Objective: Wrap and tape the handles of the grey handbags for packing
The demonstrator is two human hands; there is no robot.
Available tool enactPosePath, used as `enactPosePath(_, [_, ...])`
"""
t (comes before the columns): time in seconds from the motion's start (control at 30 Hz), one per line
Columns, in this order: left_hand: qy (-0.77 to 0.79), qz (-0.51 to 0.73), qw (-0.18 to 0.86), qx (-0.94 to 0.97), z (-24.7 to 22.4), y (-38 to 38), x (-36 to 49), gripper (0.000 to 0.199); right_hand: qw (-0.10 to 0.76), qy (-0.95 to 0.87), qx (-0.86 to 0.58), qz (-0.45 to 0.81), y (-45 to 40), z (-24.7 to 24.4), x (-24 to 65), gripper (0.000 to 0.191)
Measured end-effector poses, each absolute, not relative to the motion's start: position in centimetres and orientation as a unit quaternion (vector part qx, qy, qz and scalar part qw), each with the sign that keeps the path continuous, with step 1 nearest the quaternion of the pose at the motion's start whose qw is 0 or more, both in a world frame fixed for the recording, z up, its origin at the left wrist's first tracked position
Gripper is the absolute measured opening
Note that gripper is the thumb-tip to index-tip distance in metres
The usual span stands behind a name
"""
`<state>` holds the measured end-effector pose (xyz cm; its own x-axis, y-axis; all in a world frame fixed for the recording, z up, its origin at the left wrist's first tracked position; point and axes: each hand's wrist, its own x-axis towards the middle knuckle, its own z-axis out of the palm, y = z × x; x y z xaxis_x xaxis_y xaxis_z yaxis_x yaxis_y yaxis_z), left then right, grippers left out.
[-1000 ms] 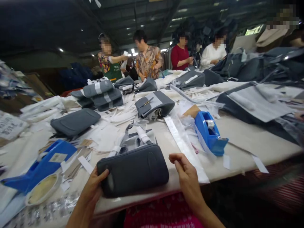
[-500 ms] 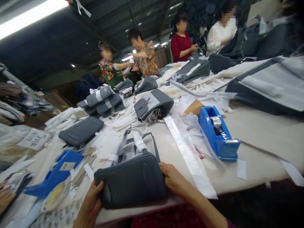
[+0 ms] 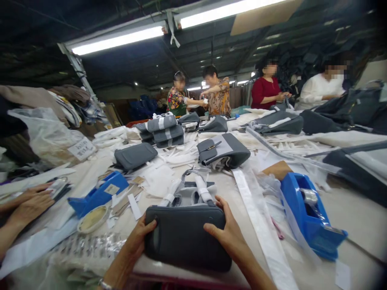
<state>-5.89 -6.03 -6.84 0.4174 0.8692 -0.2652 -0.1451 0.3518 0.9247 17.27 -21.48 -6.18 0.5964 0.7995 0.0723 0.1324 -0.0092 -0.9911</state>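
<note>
A dark grey handbag (image 3: 184, 239) is at the table's front edge, its broad flat side facing me. My left hand (image 3: 137, 235) grips its left end, thumb on the face. At the right end my right hand (image 3: 226, 229) clasps the bag, thumb lying on the face and fingers over the top edge. White padding (image 3: 203, 189) wraps the straps standing up behind the bag. The fingers behind the bag are partly hidden.
Blue tape dispensers stand to the right (image 3: 311, 217) and left (image 3: 99, 193). Several grey bags lie farther back, one with a flap (image 3: 223, 149). A white strip (image 3: 263, 225) runs along the right. A co-worker's hands (image 3: 33, 205) are at far left; several people stand across the table.
The view has swung left and levelled. My right hand has shifted from the bag's right side onto its top right corner and face. My left hand keeps its grip.
</note>
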Motion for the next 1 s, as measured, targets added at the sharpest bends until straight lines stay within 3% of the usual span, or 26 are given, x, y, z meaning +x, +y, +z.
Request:
enactPosePath(0.13, [0.372,0.362,0.733,0.440,-7.0,-6.2,-6.2,0.058,0.585,-0.367,-0.670,0.272,-21.4,-5.9,16.8,0.085])
enactPosePath(0.43, [0.377,0.366,0.734,0.430,-7.2,-5.6,-5.9,0.046,0.639,-0.339,-0.620,0.303,-21.1,-6.2,16.2,0.087])
enactPosePath(0.7, [0.403,0.343,0.733,0.427,-7.6,-5.0,-5.2,0.038,0.581,-0.367,-0.704,0.177,-20.4,-7.7,16.8,0.071])
enactPosePath(1.0, [0.442,0.358,0.617,0.544,-8.1,-5.8,-4.9,0.034,0.524,-0.332,-0.766,0.166,-20.6,-8.7,17.7,0.066])
